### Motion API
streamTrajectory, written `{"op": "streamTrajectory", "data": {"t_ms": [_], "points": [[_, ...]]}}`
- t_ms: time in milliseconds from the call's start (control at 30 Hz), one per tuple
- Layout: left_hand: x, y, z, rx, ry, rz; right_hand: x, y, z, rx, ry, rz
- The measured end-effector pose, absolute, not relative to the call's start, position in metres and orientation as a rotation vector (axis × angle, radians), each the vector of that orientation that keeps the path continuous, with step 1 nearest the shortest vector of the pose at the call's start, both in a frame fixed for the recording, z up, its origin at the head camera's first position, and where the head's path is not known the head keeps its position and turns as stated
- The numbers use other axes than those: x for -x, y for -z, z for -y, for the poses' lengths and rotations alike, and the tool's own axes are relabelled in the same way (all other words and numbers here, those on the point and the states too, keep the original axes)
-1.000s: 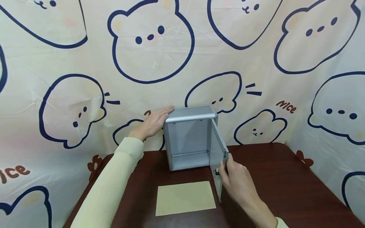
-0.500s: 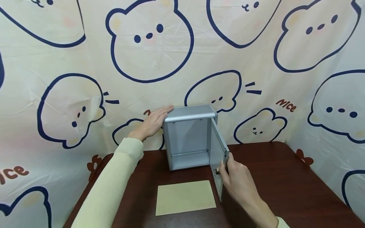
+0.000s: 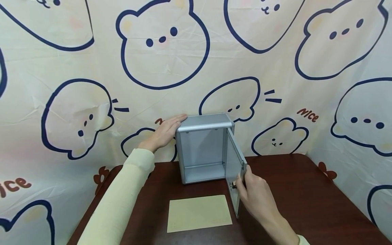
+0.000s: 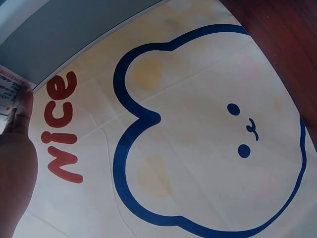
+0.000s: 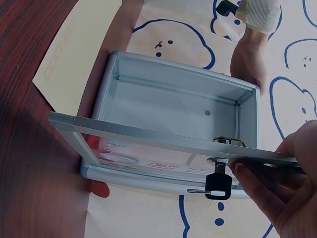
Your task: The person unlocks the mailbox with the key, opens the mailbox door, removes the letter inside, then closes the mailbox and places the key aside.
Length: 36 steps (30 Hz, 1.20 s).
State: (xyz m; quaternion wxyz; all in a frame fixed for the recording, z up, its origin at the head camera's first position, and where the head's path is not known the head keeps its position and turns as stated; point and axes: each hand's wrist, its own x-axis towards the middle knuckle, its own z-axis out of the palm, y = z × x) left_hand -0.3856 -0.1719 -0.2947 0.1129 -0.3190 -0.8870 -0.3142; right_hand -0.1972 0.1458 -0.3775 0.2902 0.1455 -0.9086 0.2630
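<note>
A grey metal box [image 3: 206,121] stands upright on the table, its front uncovered and its inside bare. Its hinged door [image 3: 234,163] swings out toward me on the right. My left hand [image 3: 163,133] rests at the box's upper left corner, fingers stretched along it. In the left wrist view, fingertips reach a printed label [image 4: 9,91] on the box. With thumb and fingers my right hand [image 3: 260,194] pinches the door's free edge. Close to those fingers in the right wrist view, a black-headed key [image 5: 218,186] sits in the door's lock, with a second key hanging beside it.
A pale yellow envelope [image 3: 199,214] with a row of small red squares lies flat before the box, near the door's lower corner. The dark brown table [image 3: 306,194] ends at a cloth wall covering [image 3: 159,68] with bear drawings, right behind the box.
</note>
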Motion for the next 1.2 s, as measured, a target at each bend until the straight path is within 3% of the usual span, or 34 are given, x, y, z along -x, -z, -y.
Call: {"op": "streamTrajectory", "data": {"t_ms": [767,1200], "points": [[0.385,0.297,0.169,0.913,0.899,2.584,0.195,0.375,-0.152,-0.372,-0.792,2.445],[0.386,0.298,0.169,0.900,0.907,2.582,0.190,0.373,-0.179,-0.601,-0.855,2.469]]}}
